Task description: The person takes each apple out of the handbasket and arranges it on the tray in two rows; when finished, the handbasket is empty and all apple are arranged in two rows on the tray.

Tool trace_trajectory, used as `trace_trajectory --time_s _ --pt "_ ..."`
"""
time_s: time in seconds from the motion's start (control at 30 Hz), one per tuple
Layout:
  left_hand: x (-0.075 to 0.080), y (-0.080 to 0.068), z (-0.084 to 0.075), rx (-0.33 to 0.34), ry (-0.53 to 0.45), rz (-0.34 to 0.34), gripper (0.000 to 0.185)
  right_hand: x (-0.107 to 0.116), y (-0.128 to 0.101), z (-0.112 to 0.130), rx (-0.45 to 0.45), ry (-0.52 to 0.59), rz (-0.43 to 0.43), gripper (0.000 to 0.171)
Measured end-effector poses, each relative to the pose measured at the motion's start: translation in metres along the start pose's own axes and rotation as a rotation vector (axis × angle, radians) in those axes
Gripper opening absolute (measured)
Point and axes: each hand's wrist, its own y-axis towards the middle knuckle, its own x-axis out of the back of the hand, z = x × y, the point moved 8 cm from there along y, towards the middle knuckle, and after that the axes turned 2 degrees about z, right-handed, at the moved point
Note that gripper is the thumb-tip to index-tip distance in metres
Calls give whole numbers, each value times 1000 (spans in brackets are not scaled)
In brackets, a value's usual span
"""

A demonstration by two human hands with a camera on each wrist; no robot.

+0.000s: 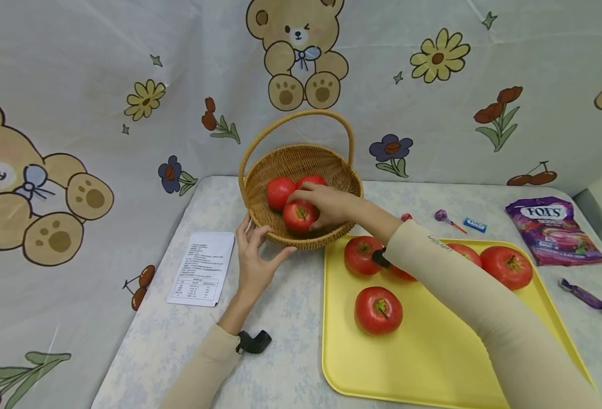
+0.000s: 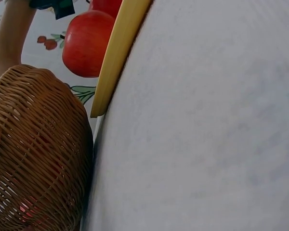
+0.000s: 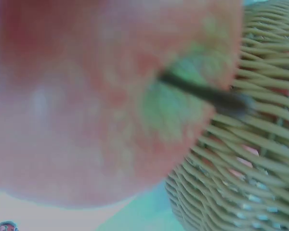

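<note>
Tomato held inside the wicker basket

The right hand (image 1: 329, 204) curls its fingers round a red tomato (image 1: 299, 216) at the front of the wicker basket (image 1: 301, 165), beside two other tomatoes (image 1: 279, 192). The left hand (image 1: 254, 250) cups the basket's front-left wall, fingers spread. The yellow tray (image 1: 434, 352) lies just right of the basket on the desk (image 1: 291, 341).

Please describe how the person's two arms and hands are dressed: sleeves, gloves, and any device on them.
Both arms wear long cream sleeves; the right sleeve bears small dark lettering. A small black device sits at each wrist: left, right. The left hand and right hand are bare, without gloves.
</note>
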Motion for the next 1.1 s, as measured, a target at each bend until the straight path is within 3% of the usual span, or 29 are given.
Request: trace_trajectory --time_s 0.3,0.5,0.6,0.83,1.1 --pt "0 -1 2 -3 -9 3 55 29 -24 1 7 105 -89 74" --pt "4 1 -29 2 -24 2 52 44 -51 -1 28 187 -149 74" --pt "5 1 -35 -4 -26 1 52 53 -68 -2 28 207 -177 74" --pt "3 2 -36 -1 -20 13 52 67 -116 -2 -12 372 -205 75" --pt "4 2 -35 22 -20 8 51 62 -168 -11 -116 384 -205 73"
